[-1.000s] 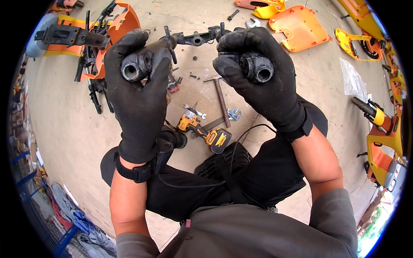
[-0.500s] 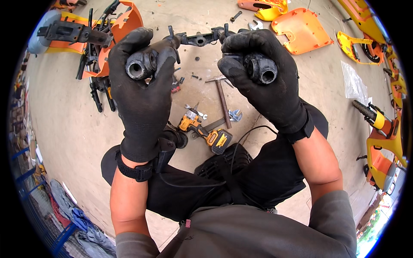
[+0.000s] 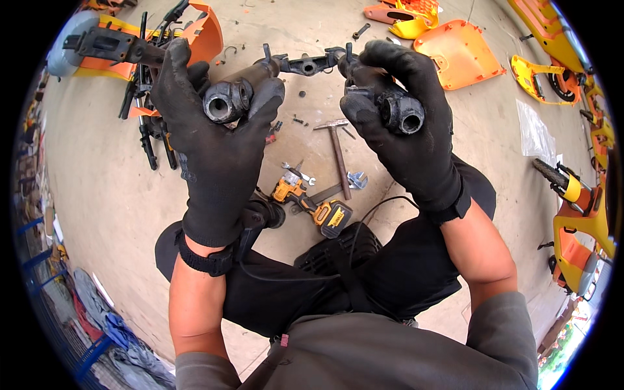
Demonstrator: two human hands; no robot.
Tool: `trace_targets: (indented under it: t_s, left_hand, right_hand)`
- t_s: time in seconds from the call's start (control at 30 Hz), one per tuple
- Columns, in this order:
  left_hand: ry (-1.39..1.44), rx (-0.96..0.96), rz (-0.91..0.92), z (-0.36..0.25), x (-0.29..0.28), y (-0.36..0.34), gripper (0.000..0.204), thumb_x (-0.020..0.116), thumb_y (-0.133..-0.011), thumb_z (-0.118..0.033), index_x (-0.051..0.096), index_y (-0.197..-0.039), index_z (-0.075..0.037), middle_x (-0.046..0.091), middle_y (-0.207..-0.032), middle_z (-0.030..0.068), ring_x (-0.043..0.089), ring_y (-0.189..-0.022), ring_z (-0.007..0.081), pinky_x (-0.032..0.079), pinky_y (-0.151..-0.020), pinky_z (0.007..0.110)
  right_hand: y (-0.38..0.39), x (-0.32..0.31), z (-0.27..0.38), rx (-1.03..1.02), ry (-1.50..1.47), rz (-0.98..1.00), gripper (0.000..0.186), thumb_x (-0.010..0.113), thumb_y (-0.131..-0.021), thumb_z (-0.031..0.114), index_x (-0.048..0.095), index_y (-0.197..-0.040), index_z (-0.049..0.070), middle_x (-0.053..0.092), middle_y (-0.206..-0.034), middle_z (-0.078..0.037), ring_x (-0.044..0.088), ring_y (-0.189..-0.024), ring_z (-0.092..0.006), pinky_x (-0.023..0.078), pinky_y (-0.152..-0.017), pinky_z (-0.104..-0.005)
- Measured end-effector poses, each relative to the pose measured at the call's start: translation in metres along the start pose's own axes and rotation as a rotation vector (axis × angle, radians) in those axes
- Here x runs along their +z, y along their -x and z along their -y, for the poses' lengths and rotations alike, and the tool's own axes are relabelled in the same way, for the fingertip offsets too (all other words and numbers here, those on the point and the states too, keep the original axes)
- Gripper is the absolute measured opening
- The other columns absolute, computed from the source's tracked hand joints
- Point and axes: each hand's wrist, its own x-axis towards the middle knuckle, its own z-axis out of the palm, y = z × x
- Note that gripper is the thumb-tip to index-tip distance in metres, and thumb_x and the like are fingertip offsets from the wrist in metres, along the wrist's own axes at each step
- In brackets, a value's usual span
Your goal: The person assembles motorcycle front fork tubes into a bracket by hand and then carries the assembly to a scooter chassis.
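Held up in front of me is a dark, worn front fork, its two legs joined at the far end by a clamp crosspiece (image 3: 308,65). My left hand (image 3: 211,140), in a black glove, holds the left leg (image 3: 227,101) loosely between thumb and fingers, the index finger lifted off. Around the right leg (image 3: 402,114), my gloved right hand (image 3: 419,127) is closed, thumb on the inner side and fingers over the top. Both hollow leg ends point toward me. The undersides of the legs are hidden in my palms.
Below the fork, a yellow cordless impact driver (image 3: 309,205), a hammer (image 3: 339,159) and wrenches (image 3: 356,180) lie on the concrete floor. Orange panels (image 3: 458,55) lie far right, a partly stripped frame (image 3: 107,49) far left. A plastic bag (image 3: 535,130) and small yellow vehicles (image 3: 582,227) are right.
The fork has shifted slightly right and a little nearer. My left fingers have loosened and straightened on the left leg, while the right hand keeps its hold.
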Motion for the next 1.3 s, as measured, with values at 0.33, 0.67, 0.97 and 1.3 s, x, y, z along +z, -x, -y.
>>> trace_targets:
  t_s: [0.33, 0.67, 0.97, 1.3]
  left_hand:
    - [-0.052, 0.054, -0.015, 0.001, -0.001, -0.008, 0.094, 0.088, -0.076, -0.012, 0.035, -0.153, -0.003, 0.051, -0.129, 0.015, 0.055, -0.111, 0.0227, 0.049, -0.092, 0.037]
    - [0.108, -0.041, 0.038, -0.008, 0.002, -0.008, 0.065, 0.085, -0.079, -0.009, 0.053, -0.135, -0.001, 0.063, -0.107, 0.0127, 0.065, -0.093, 0.0221, 0.054, -0.085, 0.031]
    - [0.127, -0.045, 0.053, -0.006, -0.002, -0.009, 0.036, 0.082, -0.081, -0.008, 0.059, -0.107, 0.0, 0.063, -0.099, 0.011, 0.064, -0.088, 0.0206, 0.053, -0.079, 0.032]
    - [0.463, -0.125, 0.081, -0.005, 0.004, -0.011, 0.028, 0.078, -0.083, -0.002, 0.061, -0.104, 0.0, 0.066, -0.103, 0.0104, 0.066, -0.092, 0.0174, 0.054, -0.083, 0.031]
  right_hand:
    - [0.0, 0.0, -0.003, -0.069, 0.147, -0.033, 0.076, 0.086, -0.082, 0.015, 0.044, -0.143, -0.002, 0.055, -0.132, -0.015, 0.06, -0.121, -0.0224, 0.052, -0.101, -0.0341]
    - [-0.001, 0.005, -0.005, -0.027, -0.031, -0.101, 0.062, 0.089, -0.08, 0.021, 0.052, -0.125, 0.0, 0.065, -0.107, -0.01, 0.068, -0.095, -0.0161, 0.058, -0.082, -0.0298]
    - [-0.002, 0.004, -0.002, -0.042, 0.096, -0.063, 0.047, 0.088, -0.08, 0.023, 0.061, -0.112, 0.002, 0.067, -0.104, -0.011, 0.07, -0.091, -0.0196, 0.058, -0.082, -0.0324]
    - [-0.009, 0.003, -0.013, -0.118, -0.141, 0.061, 0.031, 0.086, -0.082, 0.016, 0.068, -0.103, 0.001, 0.073, -0.101, -0.013, 0.072, -0.095, -0.021, 0.058, -0.088, -0.0354]
